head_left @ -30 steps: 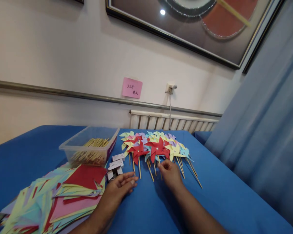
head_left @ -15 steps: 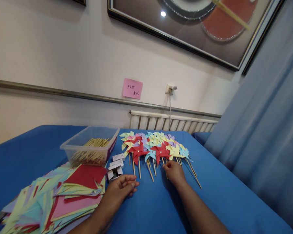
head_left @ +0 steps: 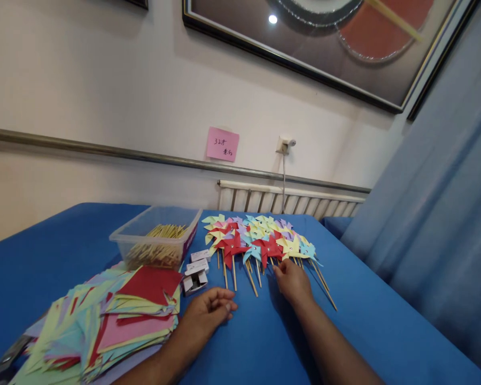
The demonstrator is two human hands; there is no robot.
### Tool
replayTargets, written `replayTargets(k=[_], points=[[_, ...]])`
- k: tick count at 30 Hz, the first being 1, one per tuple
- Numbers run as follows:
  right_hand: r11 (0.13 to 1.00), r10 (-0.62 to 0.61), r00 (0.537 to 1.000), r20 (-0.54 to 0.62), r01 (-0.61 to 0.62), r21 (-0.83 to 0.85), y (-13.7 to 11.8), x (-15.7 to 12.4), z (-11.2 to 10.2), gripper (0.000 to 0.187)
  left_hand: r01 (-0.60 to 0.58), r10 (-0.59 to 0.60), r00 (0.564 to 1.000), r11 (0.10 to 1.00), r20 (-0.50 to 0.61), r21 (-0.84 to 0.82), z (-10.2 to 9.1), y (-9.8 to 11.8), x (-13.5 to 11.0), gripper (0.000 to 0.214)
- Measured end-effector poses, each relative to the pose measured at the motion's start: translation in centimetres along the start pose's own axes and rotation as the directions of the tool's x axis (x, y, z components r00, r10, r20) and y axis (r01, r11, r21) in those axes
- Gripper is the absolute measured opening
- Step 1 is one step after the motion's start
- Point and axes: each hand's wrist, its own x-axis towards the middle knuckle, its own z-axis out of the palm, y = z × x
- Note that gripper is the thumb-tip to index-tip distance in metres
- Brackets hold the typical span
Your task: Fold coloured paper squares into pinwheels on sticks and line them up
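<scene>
Since a second ago, the red pinwheel (head_left: pixel 269 249) at my right hand (head_left: pixel 293 280) has slid a little to the right, off the light-blue pinwheel (head_left: pixel 255 251) that it partly covered; that one now shows plainly just to its left. With the thumb and fingers of my right hand closed together, I am pinching the red one's stick low down, below its head. Its paper head lies at the near edge of the bunch of pinwheels (head_left: pixel 260 227), with a yellow pinwheel (head_left: pixel 291 248) just to its right and the rest crowded behind, sticks pointing back toward me.

I rest my left hand (head_left: pixel 208 309) low over the blue worktop (head_left: pixel 248 347), its fingers loosely curled with a gap to the thumb, near the stick ends and well apart from my right. Just beyond it stand three small white boxes (head_left: pixel 196 267) in a row, the nearest with its flaps open.

To my left I see a heap of coloured paper sheets (head_left: pixel 140 328), red, pink, yellow, blue and purple, fanned unevenly, with my left forearm along its edge and a pair of scissors (head_left: pixel 10 357) partly under it at the far left. Behind the heap sits a clear plastic box (head_left: pixel 142 239) holding many wooden sticks (head_left: pixel 166 231).
</scene>
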Motion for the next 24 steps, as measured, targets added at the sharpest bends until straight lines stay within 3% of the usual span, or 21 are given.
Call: replayTargets(k=[5,10,17,24], points=[[0.986,-0.16,0.987,0.014,0.159,0.05,-2.7,-2.6,-0.2,0.026,-0.119,0.095,0.986,0.977,0.136,0.177,0.6,-0.5,-1.1,0.02],[0.887,-0.433,0.896,0.101,0.403,0.227,-5.3,-6.4,1.5,0.02,-0.243,0.172,0.957,0.914,0.231,0.325,0.7,-0.3,-1.9,0.018],[0.835,-0.498,0.845,0.196,0.405,0.372,-5.2,-7.3,2.3,0.023,-0.251,0.158,0.951,0.895,0.264,0.368,0.8,0.2,-2.5,0.019],[0.813,-0.506,0.836,0.214,0.38,0.44,-5.5,-7.7,2.3,0.024,-0.228,0.152,0.967,0.879,0.206,0.419,0.7,-0.2,-2.8,0.015]])
